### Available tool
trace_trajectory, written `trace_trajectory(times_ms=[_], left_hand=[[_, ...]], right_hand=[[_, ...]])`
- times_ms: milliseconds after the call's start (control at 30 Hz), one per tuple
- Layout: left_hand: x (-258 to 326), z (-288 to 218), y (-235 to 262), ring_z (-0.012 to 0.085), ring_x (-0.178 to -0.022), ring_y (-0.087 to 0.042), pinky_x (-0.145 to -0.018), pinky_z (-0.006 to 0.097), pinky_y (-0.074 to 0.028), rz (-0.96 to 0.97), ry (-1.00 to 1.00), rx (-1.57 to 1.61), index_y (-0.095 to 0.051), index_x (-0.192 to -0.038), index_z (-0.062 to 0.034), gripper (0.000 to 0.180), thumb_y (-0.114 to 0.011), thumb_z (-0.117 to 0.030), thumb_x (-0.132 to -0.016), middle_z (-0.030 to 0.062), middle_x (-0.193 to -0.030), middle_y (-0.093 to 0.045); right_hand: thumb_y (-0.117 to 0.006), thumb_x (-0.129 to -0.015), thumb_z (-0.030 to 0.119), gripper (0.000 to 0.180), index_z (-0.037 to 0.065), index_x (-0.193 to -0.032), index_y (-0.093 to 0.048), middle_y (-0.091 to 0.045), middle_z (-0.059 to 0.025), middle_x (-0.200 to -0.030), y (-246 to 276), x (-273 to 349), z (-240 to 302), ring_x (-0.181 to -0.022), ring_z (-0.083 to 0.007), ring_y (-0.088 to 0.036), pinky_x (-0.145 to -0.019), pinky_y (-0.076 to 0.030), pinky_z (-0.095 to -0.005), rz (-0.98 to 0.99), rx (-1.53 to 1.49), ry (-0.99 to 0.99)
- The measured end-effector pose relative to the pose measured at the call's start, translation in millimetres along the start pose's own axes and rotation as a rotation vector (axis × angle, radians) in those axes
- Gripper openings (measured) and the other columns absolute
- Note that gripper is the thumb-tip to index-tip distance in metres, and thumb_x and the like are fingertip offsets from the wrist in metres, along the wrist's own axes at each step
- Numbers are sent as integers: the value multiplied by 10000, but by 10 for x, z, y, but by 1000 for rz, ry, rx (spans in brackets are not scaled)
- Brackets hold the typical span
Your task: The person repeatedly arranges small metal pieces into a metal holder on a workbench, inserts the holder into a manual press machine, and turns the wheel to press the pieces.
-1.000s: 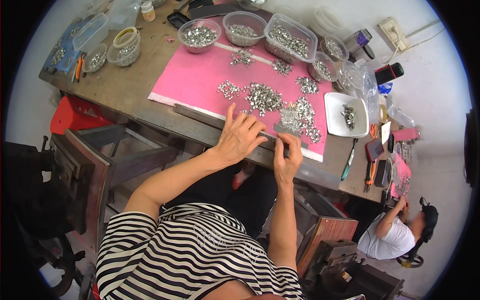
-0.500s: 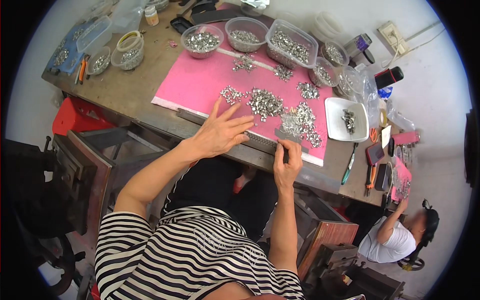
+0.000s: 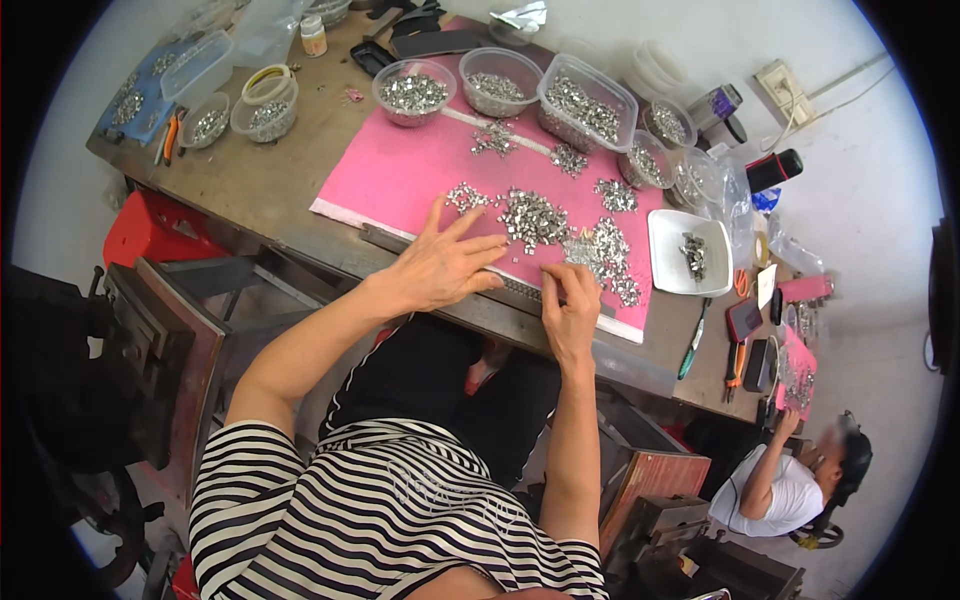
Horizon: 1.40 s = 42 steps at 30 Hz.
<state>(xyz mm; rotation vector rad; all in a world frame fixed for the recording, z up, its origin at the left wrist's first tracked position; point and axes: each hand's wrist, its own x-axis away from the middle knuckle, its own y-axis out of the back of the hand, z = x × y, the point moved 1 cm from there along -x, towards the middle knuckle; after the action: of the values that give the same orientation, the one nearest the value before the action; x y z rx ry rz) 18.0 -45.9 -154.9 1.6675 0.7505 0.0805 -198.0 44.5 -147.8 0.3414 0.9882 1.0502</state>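
Along the near edge of a pink mat [image 3: 385, 165] lies a long narrow grey metal strip [image 3: 521, 291] with a row of small marks or holes. My left hand [image 3: 440, 268] rests over its left part, fingers spread, the fingertips by a small heap of silver metal pieces [image 3: 466, 197]. Bent and pinched together, the fingers of my right hand [image 3: 571, 305] are at the strip's right part; anything between them is too small to make out. Just beyond the hands sit a larger heap of small metal pieces [image 3: 533, 218] and a shinier, looser heap [image 3: 605, 250].
Clear plastic tubs [image 3: 585, 100] of metal pieces line the mat's far side. A white square dish [image 3: 690, 250] stands to the right, near a green-handled tool [image 3: 694, 340] and orange-handled pliers [image 3: 736, 368]. Another person [image 3: 775, 485] works at far right. A red stool [image 3: 155, 230] stands left.
My right hand has moved left along the strip and its fingertips now reach over the strip's far edge. My left hand stays spread in nearly the same place. The view has shifted slightly.
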Motion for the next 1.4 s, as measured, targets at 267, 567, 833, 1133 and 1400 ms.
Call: trace_trajectory(times_ms=[267,567,833,1133,1400], left_hand=[[-50,-77,-13,376,-1488,-311,-1144,762,-121,-10,-20,74,-671,-1297,-99,545,-515,-527,-998,19,-1442,-584],[3,199,32,368,-1337,-487,-1144,732,-143,-195,109,20,-748,-1137,-93,367,-634,-395,-964,33,-1191,-708],[-383,41,-166,285,-1010,-573,-1026,568,-323,-278,165,37,-717,-886,-94,129,-739,-212,-838,61,-917,-647],[-413,82,-232,268,-1006,-564,-1026,575,-314,-272,117,42,-716,-838,-101,90,-742,-167,-783,54,-920,-632],[-452,102,-233,259,-1008,-557,-1007,554,-320,-269,58,3,-719,-855,-109,79,-738,-165,-803,42,-920,-622]], right_hand=[[-737,-860,88,107,76,-966,-735,-606,-80,-847,-196,-267,97,-779,-243,-602,-768,-416,-389,118,23,65],[-721,-851,92,92,49,-919,-676,-595,-108,-903,-292,-257,48,-902,-297,-590,-808,-399,-430,206,107,66],[-697,-868,87,86,38,-926,-656,-595,-121,-907,-291,-256,50,-888,-309,-594,-808,-396,-435,223,99,62],[-699,-857,19,115,33,-933,-613,-585,-95,-894,-114,-50,196,-868,-286,-582,-809,-396,-409,180,-61,20],[-707,-844,8,140,32,-959,-629,-608,-81,-922,-128,53,246,-902,-283,-592,-838,-409,-403,111,21,127]])
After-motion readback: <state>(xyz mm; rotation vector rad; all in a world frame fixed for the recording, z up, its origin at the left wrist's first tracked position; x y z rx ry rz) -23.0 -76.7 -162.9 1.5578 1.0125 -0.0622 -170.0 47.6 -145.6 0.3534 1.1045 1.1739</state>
